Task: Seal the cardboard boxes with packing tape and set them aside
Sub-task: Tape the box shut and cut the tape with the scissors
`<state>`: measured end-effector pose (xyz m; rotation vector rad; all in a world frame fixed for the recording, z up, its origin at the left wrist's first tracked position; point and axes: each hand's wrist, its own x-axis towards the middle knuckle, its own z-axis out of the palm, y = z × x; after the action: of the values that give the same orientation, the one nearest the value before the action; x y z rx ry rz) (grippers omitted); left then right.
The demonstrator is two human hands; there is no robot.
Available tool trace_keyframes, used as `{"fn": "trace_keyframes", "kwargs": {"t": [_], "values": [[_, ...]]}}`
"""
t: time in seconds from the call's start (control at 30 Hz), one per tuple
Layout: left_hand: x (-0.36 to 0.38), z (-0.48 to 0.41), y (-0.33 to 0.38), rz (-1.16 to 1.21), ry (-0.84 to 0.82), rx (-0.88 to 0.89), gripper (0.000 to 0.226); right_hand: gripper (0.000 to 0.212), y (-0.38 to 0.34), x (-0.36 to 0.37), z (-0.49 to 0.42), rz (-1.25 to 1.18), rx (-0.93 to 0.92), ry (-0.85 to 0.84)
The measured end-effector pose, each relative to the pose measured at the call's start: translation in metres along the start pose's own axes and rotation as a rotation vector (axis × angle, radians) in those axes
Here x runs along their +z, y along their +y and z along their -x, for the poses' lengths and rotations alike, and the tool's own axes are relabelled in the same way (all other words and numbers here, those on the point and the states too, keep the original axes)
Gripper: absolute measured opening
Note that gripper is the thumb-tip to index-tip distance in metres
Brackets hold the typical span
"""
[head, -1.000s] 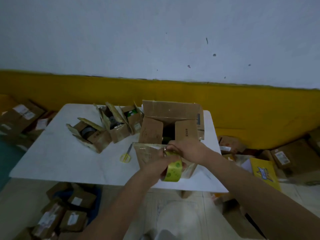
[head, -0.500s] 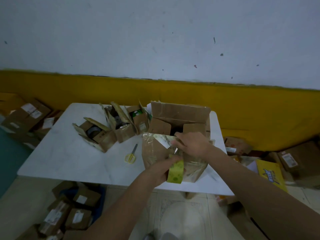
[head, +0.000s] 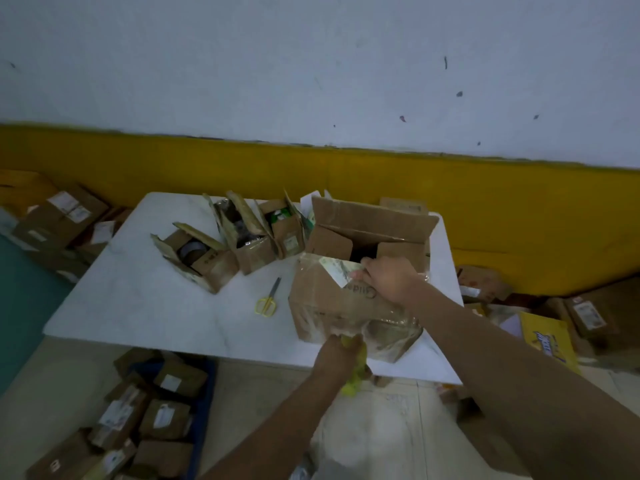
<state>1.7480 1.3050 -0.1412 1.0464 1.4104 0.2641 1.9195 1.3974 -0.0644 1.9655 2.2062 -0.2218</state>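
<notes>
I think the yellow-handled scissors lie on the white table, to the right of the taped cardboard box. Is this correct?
Not quite. The head view shows the yellow-handled scissors lying on the white table to the left of the taped cardboard box, not to its right.

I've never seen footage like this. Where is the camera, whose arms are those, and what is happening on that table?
There is no machine here. A person wears a wide-angle camera on the head, looking down at their own arms, and that is the only view. The left hand grips a yellow roll of packing tape at the near side of a cardboard box. The right hand rests on the box's top. Shiny tape already covers parts of the box, which stands on a white table. Beside it lie yellow-handled scissors. Behind it stand a bigger open box and three small open boxes, and more boxes sit on the floor.
</notes>
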Motion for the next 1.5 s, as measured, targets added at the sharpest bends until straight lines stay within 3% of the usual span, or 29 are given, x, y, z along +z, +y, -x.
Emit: {"fn": "trace_keyframes", "kwargs": {"t": [0.13, 0.3, 0.4, 0.5, 0.6, 0.73, 0.83, 0.9, 0.97, 1.1, 1.17, 1.23, 1.3, 1.4, 1.5], "values": [[-0.012, 0.017, 0.022, -0.021, 0.008, 0.027, 0.057, 0.041, 0.001, 0.004, -0.004, -0.063, 0.006, 0.018], [-0.01, 0.014, 0.019, 0.132, -0.064, -0.078, 0.041, 0.032, -0.007, 0.016, -0.005, -0.121, 0.021, 0.033], [-0.01, 0.014, 0.02, 0.163, -0.061, -0.076, 0.047, 0.05, -0.016, 0.023, 0.006, -0.046, -0.013, 0.186], [-0.012, 0.009, 0.023, 0.199, -0.079, -0.065, 0.036, 0.078, -0.024, 0.032, 0.026, 0.039, -0.073, 0.339], [-0.015, 0.002, 0.03, 0.195, -0.07, -0.064, 0.015, 0.103, -0.027, 0.053, 0.044, 0.065, -0.083, 0.244], [-0.016, -0.007, 0.025, 0.115, -0.089, 0.009, 0.042, 0.111, -0.025, 0.057, 0.041, 0.008, -0.085, 0.066], [-0.017, -0.007, 0.026, 0.158, -0.093, 0.028, 0.04, 0.112, -0.022, 0.056, 0.029, 0.043, -0.124, 0.037], [-0.016, -0.009, 0.03, 0.146, -0.105, 0.082, 0.055, 0.114, -0.02, 0.058, 0.025, 0.057, -0.143, 0.037], [-0.019, -0.011, 0.033, 0.013, -0.125, 0.135, 0.066, 0.111, -0.016, 0.058, 0.024, 0.067, -0.152, 0.021], [-0.04, -0.008, 0.032, -0.097, -0.234, 0.178, 0.038, 0.089, -0.009, 0.049, 0.027, 0.093, -0.107, 0.021], [-0.062, -0.013, 0.027, -0.047, -0.153, 0.151, 0.029, 0.087, -0.011, 0.05, 0.029, 0.135, -0.082, 0.046], [-0.086, -0.02, 0.024, 0.024, -0.04, 0.102, 0.026, 0.091, -0.02, 0.051, 0.034, 0.234, -0.073, 0.164], [-0.112, -0.026, 0.02, 0.044, 0.07, 0.104, 0.027, 0.082, -0.033, 0.049, 0.037, 0.302, -0.122, 0.27], [-0.146, -0.037, 0.006, -0.029, 0.221, 0.106, 0.021, 0.069, -0.068, 0.034, 0.032, 0.277, -0.254, 0.342], [-0.171, -0.05, -0.008, -0.116, 0.264, 0.084, 0.03, 0.059, -0.124, 0.031, 0.008, 0.145, -0.378, 0.358]]}}
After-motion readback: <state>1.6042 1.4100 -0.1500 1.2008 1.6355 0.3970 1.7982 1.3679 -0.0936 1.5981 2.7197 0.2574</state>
